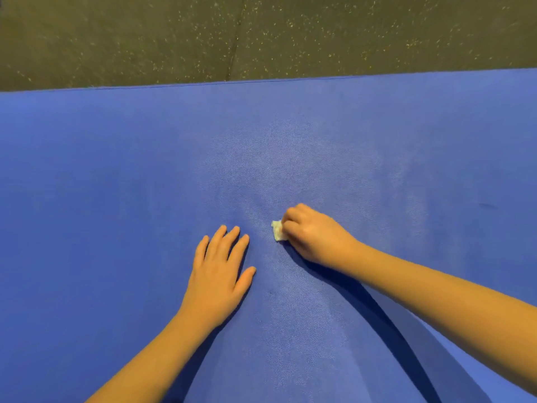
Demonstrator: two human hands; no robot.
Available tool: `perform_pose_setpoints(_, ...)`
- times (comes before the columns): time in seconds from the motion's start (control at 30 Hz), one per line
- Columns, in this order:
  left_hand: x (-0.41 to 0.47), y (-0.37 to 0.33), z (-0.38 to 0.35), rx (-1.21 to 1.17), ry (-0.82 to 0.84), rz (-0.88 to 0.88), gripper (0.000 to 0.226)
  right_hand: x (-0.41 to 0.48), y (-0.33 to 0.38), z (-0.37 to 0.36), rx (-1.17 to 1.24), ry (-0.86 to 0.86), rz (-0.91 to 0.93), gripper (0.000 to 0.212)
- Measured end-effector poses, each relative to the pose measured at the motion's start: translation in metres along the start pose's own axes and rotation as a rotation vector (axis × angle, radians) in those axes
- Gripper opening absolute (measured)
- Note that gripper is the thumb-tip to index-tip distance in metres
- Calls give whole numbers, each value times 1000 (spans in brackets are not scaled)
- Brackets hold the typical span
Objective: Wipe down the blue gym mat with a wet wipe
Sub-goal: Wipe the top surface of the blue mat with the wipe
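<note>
Our right hand point(312, 234) clutches the wipe point(277, 230), pressing it on the mat point(377, 146) near its middle. Our left hand point(219, 274) rests flat, fingers straight, just beside.

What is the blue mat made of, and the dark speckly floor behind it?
The mat looks like foam with a matte, finely pebbled skin: tiny grain shows where light hits it. The floor looks like dark rubber, matte, flecked with pale specks and split by a seam; it might be another speckled sheet.
</note>
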State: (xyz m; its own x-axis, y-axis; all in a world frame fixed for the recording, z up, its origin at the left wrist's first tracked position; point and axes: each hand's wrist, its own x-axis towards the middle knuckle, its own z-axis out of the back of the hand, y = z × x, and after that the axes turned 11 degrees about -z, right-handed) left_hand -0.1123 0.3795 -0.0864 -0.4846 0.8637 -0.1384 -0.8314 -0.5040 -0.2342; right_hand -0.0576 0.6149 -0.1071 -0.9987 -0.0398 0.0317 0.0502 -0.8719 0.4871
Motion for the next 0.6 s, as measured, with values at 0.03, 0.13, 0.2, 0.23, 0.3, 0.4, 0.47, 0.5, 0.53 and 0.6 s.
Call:
perform_pose_setpoints(0.03,8,4,2,14,-12,12,59,6,-6,5,-10,12,-20,12)
perform_pose_setpoints(0.13,26,16,3,11,41,67,63,32,-28,18,5,-229,-284,9)
perform_pose_setpoints(0.2,28,18,0,52,86,61,62,44,-31,20,70,-384,-475,14)
perform_pose_setpoints(0.23,27,17,-3,73,93,55,61,45,-28,16,79,-404,-465,15)
perform_pose_setpoints(0.3,25,16,-5,77,84,53,59,40,-18,5,60,-285,-244,14)
perform_pose_setpoints(0.4,28,22,-5,58,67,23,59,41,-23,11,-55,-93,66,20)
perform_pose_setpoints(0.47,33,30,-2,49,79,-14,61,60,-39,22,-163,-178,41,12)
perform_pose_setpoints(0.5,40,33,0,42,86,-18,63,73,-47,27,-193,-260,-58,5)
perform_pose_setpoints(0.53,49,36,3,31,91,-8,64,83,-52,32,-184,-334,-208,3)
perform_pose_setpoints(0.6,70,38,11,-7,89,35,70,96,-50,29,-94,-413,-428,6)
